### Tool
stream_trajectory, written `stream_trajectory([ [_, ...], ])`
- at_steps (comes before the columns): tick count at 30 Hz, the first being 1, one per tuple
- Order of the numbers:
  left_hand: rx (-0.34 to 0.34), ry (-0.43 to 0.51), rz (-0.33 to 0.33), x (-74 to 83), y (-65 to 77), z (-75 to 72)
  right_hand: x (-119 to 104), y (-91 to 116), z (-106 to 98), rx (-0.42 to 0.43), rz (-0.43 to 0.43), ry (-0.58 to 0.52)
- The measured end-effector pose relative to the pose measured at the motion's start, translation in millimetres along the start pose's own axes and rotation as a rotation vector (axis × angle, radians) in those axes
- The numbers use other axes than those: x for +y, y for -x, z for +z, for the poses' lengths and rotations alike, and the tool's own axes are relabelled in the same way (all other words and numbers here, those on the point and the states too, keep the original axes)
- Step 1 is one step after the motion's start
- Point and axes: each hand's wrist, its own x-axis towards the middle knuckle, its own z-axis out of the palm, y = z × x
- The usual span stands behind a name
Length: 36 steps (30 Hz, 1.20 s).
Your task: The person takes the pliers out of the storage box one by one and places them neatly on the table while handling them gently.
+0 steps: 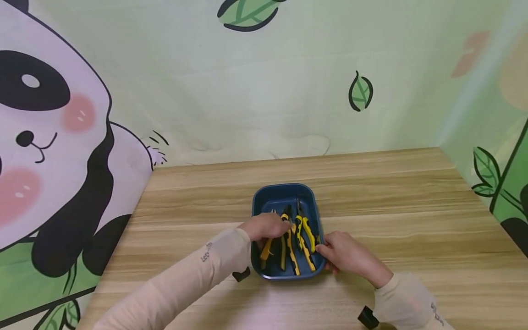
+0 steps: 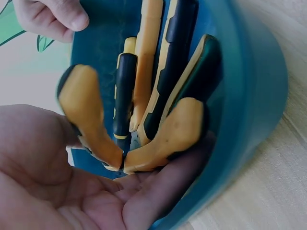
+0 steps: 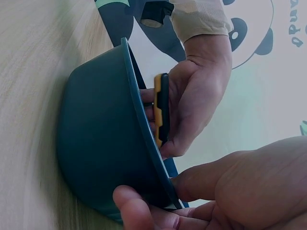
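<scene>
A deep blue tray (image 1: 284, 186) stands on the table with several pliers lying in it. My left hand (image 1: 268, 225) reaches over its left wall and grips a pair of pliers. Their yellow-and-black handles (image 2: 88, 112) stand spread apart in the left wrist view; the jaws are hidden by the hand. Beside them lie other pliers with yellow and black grips (image 1: 307, 231), handles toward me. My right hand (image 1: 348, 254) pinches the tray's right wall near the front corner, thumb at the rim and fingers outside, as the right wrist view shows.
The wood-grain table (image 1: 198, 197) extends around the tray on all sides. Behind it hangs a pale green backdrop (image 1: 280, 91) with leaves and a large panda. A small black device (image 1: 368, 317) sits at the right wrist.
</scene>
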Motion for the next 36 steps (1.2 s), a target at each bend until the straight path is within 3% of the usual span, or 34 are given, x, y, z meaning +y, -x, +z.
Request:
stream_trajectory([
  [10, -0.007, 0.158, 0.02, -2.9, 2.4, -3.3, -0.2, 0.9, 1.3, -0.019, 0.026, -0.038],
  [22, -0.037, 0.247, 0.053, -4.2, 0.8, -7.2, 0.2, 0.6, 1.0, -0.011, 0.031, -0.026],
  [30, 0.019, 0.233, 0.118, -8.5, -0.8, -4.4, -0.6, 1.0, 0.7, -0.007, 0.036, -0.027],
  [36, 0.087, 0.129, 0.175, -10.8, 0.1, -2.3, -0.5, 0.9, 0.1, -0.006, 0.024, -0.034],
])
